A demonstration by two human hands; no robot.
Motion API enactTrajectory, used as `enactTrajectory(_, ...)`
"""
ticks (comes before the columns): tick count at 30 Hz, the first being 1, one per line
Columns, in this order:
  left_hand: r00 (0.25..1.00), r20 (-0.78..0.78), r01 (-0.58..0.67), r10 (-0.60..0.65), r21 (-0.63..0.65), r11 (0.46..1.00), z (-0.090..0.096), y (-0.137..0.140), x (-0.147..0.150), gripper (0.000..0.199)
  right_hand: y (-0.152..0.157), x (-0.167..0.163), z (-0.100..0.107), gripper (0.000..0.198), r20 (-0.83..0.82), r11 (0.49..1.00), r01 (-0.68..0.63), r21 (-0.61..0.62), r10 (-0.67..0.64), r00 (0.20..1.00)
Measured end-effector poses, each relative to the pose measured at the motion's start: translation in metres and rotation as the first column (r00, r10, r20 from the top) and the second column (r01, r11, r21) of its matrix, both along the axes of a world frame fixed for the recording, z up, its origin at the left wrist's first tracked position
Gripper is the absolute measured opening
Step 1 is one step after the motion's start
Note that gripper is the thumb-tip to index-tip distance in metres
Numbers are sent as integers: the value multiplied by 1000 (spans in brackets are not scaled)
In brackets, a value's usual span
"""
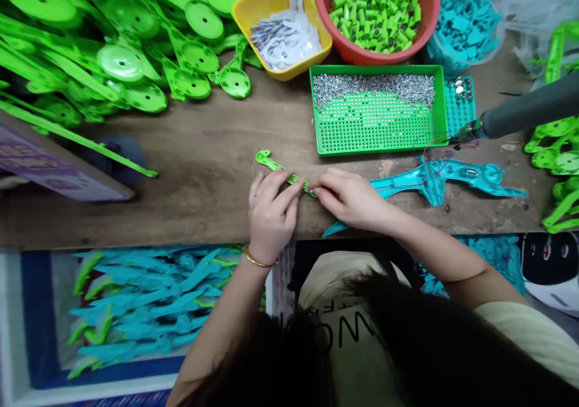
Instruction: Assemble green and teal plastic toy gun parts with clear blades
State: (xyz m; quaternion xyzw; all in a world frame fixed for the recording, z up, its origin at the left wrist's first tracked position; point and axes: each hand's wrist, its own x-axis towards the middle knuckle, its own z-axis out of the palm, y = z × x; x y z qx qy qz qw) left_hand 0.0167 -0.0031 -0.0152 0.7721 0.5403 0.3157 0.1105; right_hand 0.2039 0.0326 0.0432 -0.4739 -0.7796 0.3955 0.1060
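A small green plastic part (266, 159) with a hooked end lies at the front of the wooden bench, between my two hands. My left hand (274, 211) closes over its middle, fingertips pressed down on it. At its near right end, my right hand (348, 199) pinches with thumb and forefinger; something small and shiny seems to be there, too tiny to name. Just right of that hand, a blue plastic toy-like shell (434, 181) with thin red and blue wires rests on the bench, partly hidden under my right wrist.
A green basket (380, 145) of screws stands ahead, near a yellow bowl (283, 72), a red bowl (322, 9) of green cylinders and a tub (488, 51) of blue pieces. Green shells (122, 63) heap at left. A grey electric screwdriver (529, 108) juts in from the right.
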Motion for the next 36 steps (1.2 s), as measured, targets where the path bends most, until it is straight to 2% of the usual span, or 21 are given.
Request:
enactTrajectory(7, 999, -14, -34, 34, -8, 999, -2, -2, 5, 26, 4, -6, -4, 19, 4, 985, 151, -82, -152, 988)
enactTrajectory(13, 999, -8, -42, 42, -42, 998, 1, -4, 5, 23, 6, -11, -5, 18, 60, 989, 149, 15, -150, 987)
enactTrajectory(18, 993, 115, -7, 20, -113, 994, 9, -4, -4, 17, 3, -7, 1, 17, 181, 995, 89, 48, -96, 979)
enactTrajectory(22, 974, 227, 42, -1, -176, 984, 12, 3, -12, 14, 1, 0, 3, 18, 270, 998, -16, 62, -1, 963)
enactTrajectory(27, 975, 217, 7, 49, -250, 968, 9, 11, -12, 10, 1, 3, 5, 19, 333, 987, -159, 40, 137, 933)
enactTrajectory(36, 973, 215, -13, 84, -312, 950, 7, 14, -10, 10, 4, 0, 10, 18, 292, 980, -198, 3, 188, 938)
